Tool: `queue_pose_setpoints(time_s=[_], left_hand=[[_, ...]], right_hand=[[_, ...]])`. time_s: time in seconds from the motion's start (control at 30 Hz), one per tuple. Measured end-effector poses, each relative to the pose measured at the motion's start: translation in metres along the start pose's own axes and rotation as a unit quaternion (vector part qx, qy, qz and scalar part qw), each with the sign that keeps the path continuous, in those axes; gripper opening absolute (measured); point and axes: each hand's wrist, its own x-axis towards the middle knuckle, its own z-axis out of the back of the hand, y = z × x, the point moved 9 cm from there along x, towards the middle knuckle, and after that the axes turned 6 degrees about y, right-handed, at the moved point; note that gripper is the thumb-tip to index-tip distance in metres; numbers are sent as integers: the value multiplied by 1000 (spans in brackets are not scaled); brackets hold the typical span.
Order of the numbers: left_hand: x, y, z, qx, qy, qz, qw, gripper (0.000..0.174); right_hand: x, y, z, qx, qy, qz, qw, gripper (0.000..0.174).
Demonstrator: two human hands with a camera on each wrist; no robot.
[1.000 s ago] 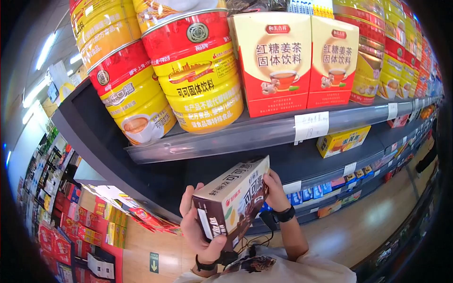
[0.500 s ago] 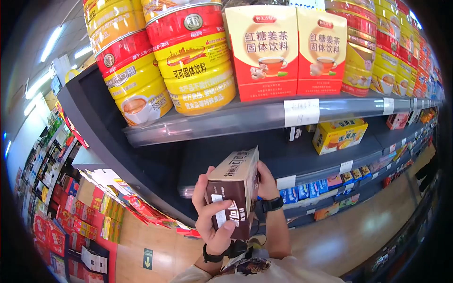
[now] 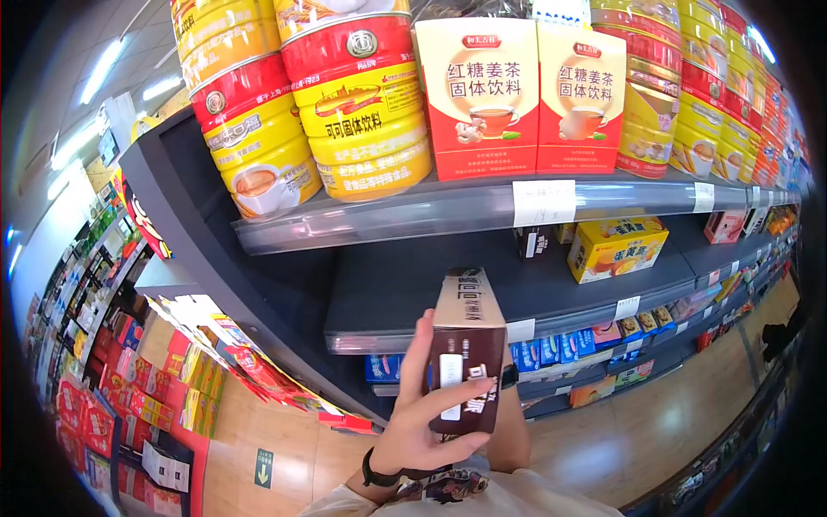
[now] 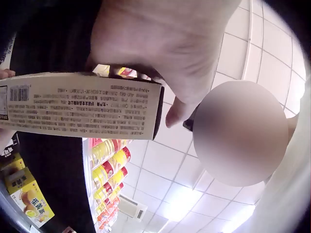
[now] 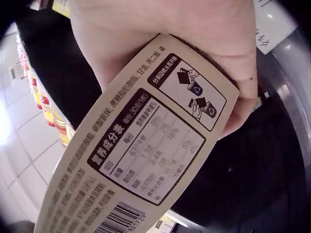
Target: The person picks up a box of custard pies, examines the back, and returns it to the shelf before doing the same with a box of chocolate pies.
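A dark brown and cream cocoa pie box (image 3: 465,366) is held in front of the shelf, its short brown end turned toward the head camera. My left hand (image 3: 435,422) holds this near end, one finger along the side and another across the end face. In the left wrist view the thumb of the left hand (image 4: 160,39) stands off the box end. My right hand (image 5: 170,31) grips the far part of the box, thumb side and fingers on opposite edges of the cream printed panel. The head view hides most of that hand behind the box.
A yellow egg yolk pie box (image 3: 616,248) and a dark box (image 3: 531,243) stand on the middle shelf. Above are large yellow cans (image 3: 366,112) and ginger tea boxes (image 3: 478,103). The shelf's dark end panel (image 3: 202,233) is at the left, with red packets beside it.
The box has turned so its short brown end faces the head camera, and it has shifted right. The left hand has moved right with it; the right hand has slipped behind the box.
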Motion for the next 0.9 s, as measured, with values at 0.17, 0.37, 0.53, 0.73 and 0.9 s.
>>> queue_pose_setpoints(time_s=[0.17,0.37,0.53,0.73,0.9], left_hand=[[0,6,-11,70,13,-25,997,51],[0,6,-15,64,18,-2,998,50],[-2,5,-12,115,43,8,992,59],[-5,1,-17,135,94,-7,986,61],[-13,4,-27,168,151,-3,974,62]], right_hand=[[1,3,-28,24,104,8,994,46],[0,0,-38,-7,117,1,993,43],[1,-2,-15,-114,75,8,991,41],[-4,0,5,-274,39,32,960,39],[-8,4,17,-393,27,59,917,37]])
